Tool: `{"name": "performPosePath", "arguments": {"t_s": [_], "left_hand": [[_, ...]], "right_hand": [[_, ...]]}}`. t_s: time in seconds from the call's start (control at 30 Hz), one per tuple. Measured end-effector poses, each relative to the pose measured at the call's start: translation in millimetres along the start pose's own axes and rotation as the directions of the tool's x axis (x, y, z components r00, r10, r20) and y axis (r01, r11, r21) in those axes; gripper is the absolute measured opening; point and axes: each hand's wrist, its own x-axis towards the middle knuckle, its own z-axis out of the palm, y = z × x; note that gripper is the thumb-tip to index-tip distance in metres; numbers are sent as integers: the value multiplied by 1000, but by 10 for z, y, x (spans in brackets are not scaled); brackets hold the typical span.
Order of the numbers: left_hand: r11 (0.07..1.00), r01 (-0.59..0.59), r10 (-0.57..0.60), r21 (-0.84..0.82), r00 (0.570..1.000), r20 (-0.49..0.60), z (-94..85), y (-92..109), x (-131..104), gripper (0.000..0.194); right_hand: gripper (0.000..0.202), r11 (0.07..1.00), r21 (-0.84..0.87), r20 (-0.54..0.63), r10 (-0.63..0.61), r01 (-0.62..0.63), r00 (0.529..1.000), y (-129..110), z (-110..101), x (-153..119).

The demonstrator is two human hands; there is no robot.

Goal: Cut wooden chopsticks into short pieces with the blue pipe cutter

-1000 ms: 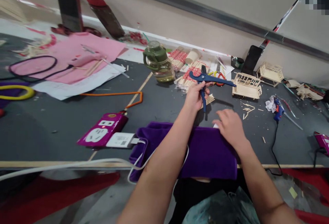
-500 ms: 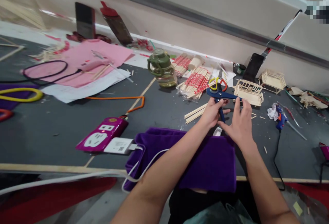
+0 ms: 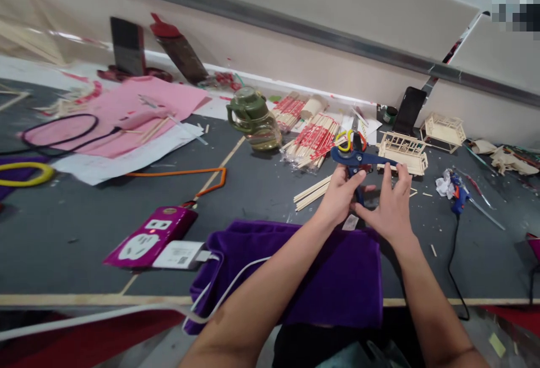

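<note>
A blue hand cutter (image 3: 356,158) with its handles spread is held above the table, and its exact kind is hard to make out. My left hand (image 3: 338,196) is wrapped round its middle. My right hand (image 3: 392,202) has its fingertips on the end of the long handle, with its thumb stretched toward the lower handle. Several thin wooden sticks (image 3: 313,192) lie left of the cutter. Just beyond my right hand is a small stick-built model (image 3: 403,154). Under my forearms lies a purple cloth (image 3: 333,278).
Packs of chopsticks (image 3: 314,137), a green-lidded bottle (image 3: 255,120) and a second model (image 3: 442,129) stand behind. A blue glue gun (image 3: 459,196) with a cord lies right. On the left are a purple power strip (image 3: 177,221), a white adapter (image 3: 179,254) and pink paper (image 3: 169,95).
The camera view has shifted slightly, so the table things sit lower and farther left. Both hands keep their hold on the cutter, with the right thumb still by the lower handle.
</note>
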Motion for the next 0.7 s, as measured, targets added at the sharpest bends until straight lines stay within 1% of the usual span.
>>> {"name": "performPosePath", "arguments": {"t_s": [0.07,0.13,0.2,0.27,0.37,0.43,0.47,0.5,0.53,0.57,0.6,0.63,0.67,0.7], "left_hand": [[1000,10,-10,17,1000,-3,2,26,-20,41],[998,7,-6,59,1000,-11,13,9,-55,41],[992,-41,44,116,999,-20,28,-32,-105,40],[978,-113,119,175,993,-22,42,-64,-157,37],[932,-206,211,298,977,16,52,-50,-215,35],[886,-256,243,388,967,83,52,-6,-227,39],[867,-271,243,419,963,119,48,20,-221,41],[852,-281,236,441,959,155,38,44,-206,43],[838,-290,229,462,956,185,19,65,-179,43],[818,-305,232,487,951,206,-12,85,-141,40],[787,-325,244,525,945,219,-58,104,-89,35],[734,-353,275,581,936,220,-121,123,-27,27],[651,-382,332,656,920,207,-201,144,45,18],[545,-384,395,746,902,176,-297,167,124,11]], "right_hand": [[119,999,-14,8,-29,30,1000,-3,-17,22],[124,997,-13,33,-73,74,997,9,-18,36],[126,994,5,58,-105,105,993,22,-9,35],[124,994,56,68,-101,98,993,24,4,18],[114,973,233,59,-20,6,998,-9,31,-28],[104,920,388,56,36,-55,998,-45,58,-58],[97,878,471,63,61,-84,996,-63,74,-69],[87,819,562,92,82,-120,992,-77,90,-75],[76,732,659,143,106,-175,984,-86,105,-77],[66,611,752,213,130,-247,968,-88,119,-74],[59,457,828,293,143,-325,945,-82,131,-67],[56,286,874,368,141,-393,919,-68,140,-56],[55,114,890,428,127,-441,895,-46,147,-42],[57,-43,883,468,108,-467,877,-17,151,-27]]}}
